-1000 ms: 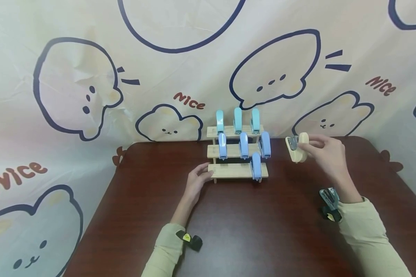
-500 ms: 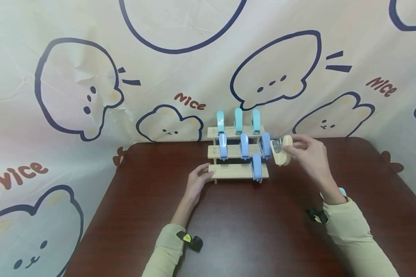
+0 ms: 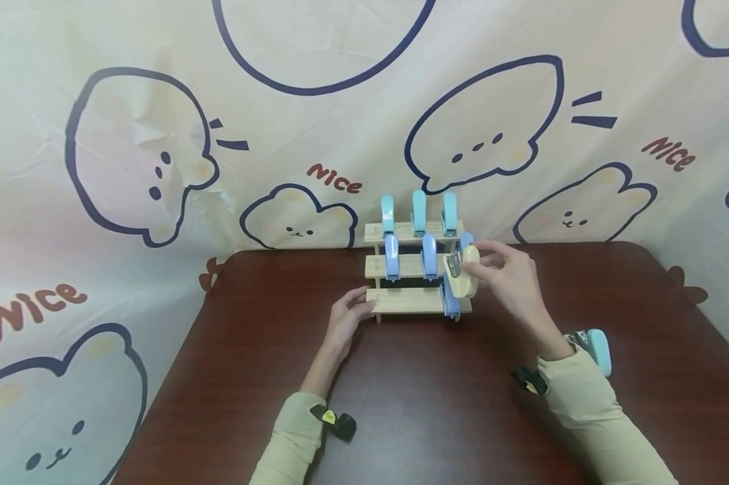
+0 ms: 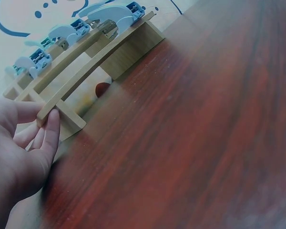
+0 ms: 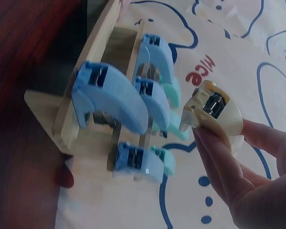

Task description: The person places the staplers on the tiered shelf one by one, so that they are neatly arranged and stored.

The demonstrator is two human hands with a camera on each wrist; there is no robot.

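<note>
My right hand [image 3: 513,279] pinches a cream stapler [image 3: 466,275] by its sides, held in the air in front of the rack's right end. In the head view it overlaps the blue stapler [image 3: 451,304] on the lowest step and another behind it. My left hand [image 4: 19,148] grips the left end of the wooden three-step rack [image 3: 403,301], thumb and fingers about the lowest board. Two more blue staplers [image 3: 428,257] stand along the middle step. Up on the top step is a row of three teal staplers [image 3: 419,212].
A teal stapler [image 3: 599,351] lies on the dark wooden table [image 3: 425,404], partly hidden behind the right wrist. Close behind the rack hangs a cartoon-printed cloth [image 3: 334,135]. A black wrist camera [image 3: 343,426] sits at the left sleeve.
The right hand has carried the cream stapler leftward from beside the rack to in front of its right end. The left hand keeps its hold on the rack.
</note>
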